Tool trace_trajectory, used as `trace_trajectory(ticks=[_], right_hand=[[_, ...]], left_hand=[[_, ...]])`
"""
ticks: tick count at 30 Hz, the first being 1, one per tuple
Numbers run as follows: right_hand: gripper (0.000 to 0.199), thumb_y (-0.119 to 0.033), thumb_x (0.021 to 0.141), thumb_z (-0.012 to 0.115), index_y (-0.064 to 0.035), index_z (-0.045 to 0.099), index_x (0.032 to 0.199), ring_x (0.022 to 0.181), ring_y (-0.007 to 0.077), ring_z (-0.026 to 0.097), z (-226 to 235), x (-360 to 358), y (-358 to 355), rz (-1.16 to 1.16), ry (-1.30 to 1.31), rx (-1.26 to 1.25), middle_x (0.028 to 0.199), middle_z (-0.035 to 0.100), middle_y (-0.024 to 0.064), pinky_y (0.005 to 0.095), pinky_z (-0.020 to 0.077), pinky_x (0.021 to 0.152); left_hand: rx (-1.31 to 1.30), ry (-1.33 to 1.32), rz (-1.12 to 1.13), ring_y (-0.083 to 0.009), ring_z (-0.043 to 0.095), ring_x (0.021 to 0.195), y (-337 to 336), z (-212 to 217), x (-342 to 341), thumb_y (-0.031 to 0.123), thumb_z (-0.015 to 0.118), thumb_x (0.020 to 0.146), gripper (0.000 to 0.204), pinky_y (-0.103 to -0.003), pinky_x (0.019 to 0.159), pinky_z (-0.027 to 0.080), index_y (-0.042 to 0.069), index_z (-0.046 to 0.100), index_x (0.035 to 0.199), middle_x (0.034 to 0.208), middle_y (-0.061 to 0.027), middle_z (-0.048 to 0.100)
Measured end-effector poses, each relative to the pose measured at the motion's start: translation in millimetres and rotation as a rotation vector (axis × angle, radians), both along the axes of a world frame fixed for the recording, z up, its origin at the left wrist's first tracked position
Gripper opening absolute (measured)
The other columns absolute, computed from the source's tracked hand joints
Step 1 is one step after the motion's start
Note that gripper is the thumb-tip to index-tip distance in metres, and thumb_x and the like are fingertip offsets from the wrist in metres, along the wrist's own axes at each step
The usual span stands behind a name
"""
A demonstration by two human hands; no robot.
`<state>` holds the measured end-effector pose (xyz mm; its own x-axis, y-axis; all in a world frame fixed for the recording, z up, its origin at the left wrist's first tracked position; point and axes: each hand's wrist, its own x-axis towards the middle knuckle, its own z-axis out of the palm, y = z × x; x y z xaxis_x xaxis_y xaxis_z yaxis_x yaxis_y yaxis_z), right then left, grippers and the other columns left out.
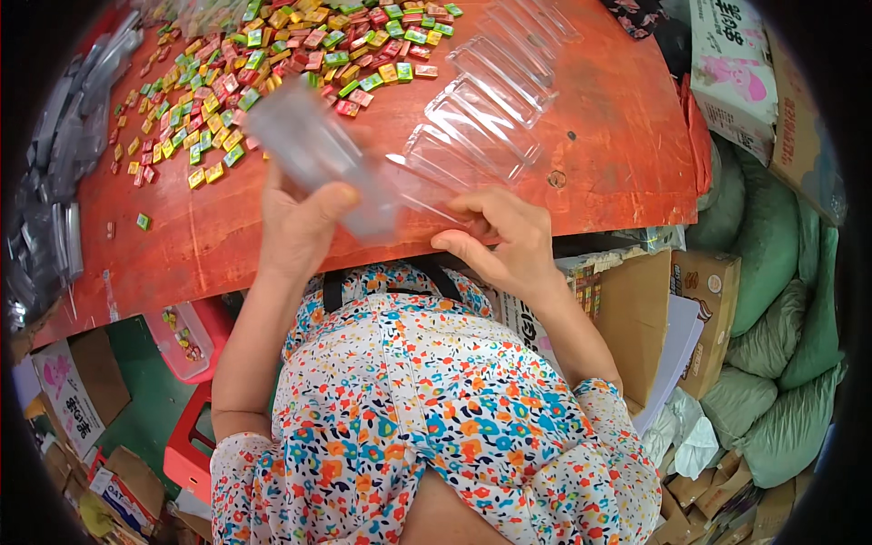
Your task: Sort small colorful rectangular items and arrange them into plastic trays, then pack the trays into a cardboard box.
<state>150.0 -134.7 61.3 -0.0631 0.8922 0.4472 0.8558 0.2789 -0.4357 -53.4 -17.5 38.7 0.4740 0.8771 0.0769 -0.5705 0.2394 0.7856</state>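
red table (590, 136), green sacks (772, 245), cardboard boxes (636, 309).

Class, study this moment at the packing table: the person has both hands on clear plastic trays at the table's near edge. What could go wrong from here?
1. The clear tray in the left hand is blurred, seemingly mid-swing; it might sweep nearby small coloured packets off the red table.
2. The right hand pins a row of joined clear trays at the table's edge; that row could slip into the boxes below.
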Motion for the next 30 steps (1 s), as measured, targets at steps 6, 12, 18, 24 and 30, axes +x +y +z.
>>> trace_trajectory(ticks=[6,12,18,24,30], right_hand=[[0.020,-0.009,0.082,0.078,-0.0006,0.068,0.097,0.071,0.0040,0.060,7.3,6.9,5.6,0.019,1.082,-0.523,0.083,0.067,0.0008,0.0186,0.0473,0.058],[0.013,-0.012,0.090,0.069,-0.0002,0.069,0.087,0.067,0.0053,0.059,17.7,59.3,9.2,0.020,1.265,-0.621,0.076,0.066,0.0007,0.0205,0.0467,0.055],[0.011,-0.012,0.083,0.067,-0.0071,0.062,0.075,0.057,0.0203,0.064,-8.9,190.6,59.2,-0.538,-0.422,0.166,0.073,0.065,0.0068,0.0336,0.0500,0.047],[0.020,-0.024,0.086,0.062,-0.0096,0.061,0.073,0.064,0.0269,0.067,-51.1,301.2,91.6,-0.721,-0.838,0.030,0.072,0.065,0.0095,0.0398,0.0525,0.051],[0.017,-0.018,0.088,0.068,-0.0034,0.070,0.097,0.067,0.0149,0.066,-33.4,232.8,71.0,-0.408,-0.008,0.125,0.084,0.071,0.0089,0.0308,0.0523,0.060]], left_hand=[[-0.048,0.094,-0.208,-0.0299,0.064,0.109,-14.1,-2.9,55.8,0.028,0.089,0.069,0.090,-0.043,0.095,0.052,0.003,0.039,0.139,0.121,-0.0141,0.061],[-0.105,0.040,-0.323,-0.0279,0.062,0.112,-1.4,-5.2,95.7,0.018,0.084,0.074,0.079,-0.043,0.096,0.052,0.006,0.039,0.137,0.122,-0.0124,0.060],[-0.285,0.022,-0.299,-0.0288,0.061,0.113,24.8,2.9,133.9,0.010,0.079,0.080,0.072,-0.044,0.094,0.052,0.009,0.037,0.138,0.126,-0.0134,0.057],[-0.326,-0.014,-0.378,-0.0285,0.061,0.114,25.0,1.6,164.3,0.011,0.079,0.080,0.072,-0.044,0.094,0.052,0.009,0.037,0.138,0.127,-0.0140,0.057],[-0.335,0.049,-0.373,-0.0259,0.060,0.114,25.3,-1.4,179.9,0.009,0.081,0.078,0.071,-0.041,0.095,0.052,0.007,0.040,0.136,0.125,-0.0133,0.058]])
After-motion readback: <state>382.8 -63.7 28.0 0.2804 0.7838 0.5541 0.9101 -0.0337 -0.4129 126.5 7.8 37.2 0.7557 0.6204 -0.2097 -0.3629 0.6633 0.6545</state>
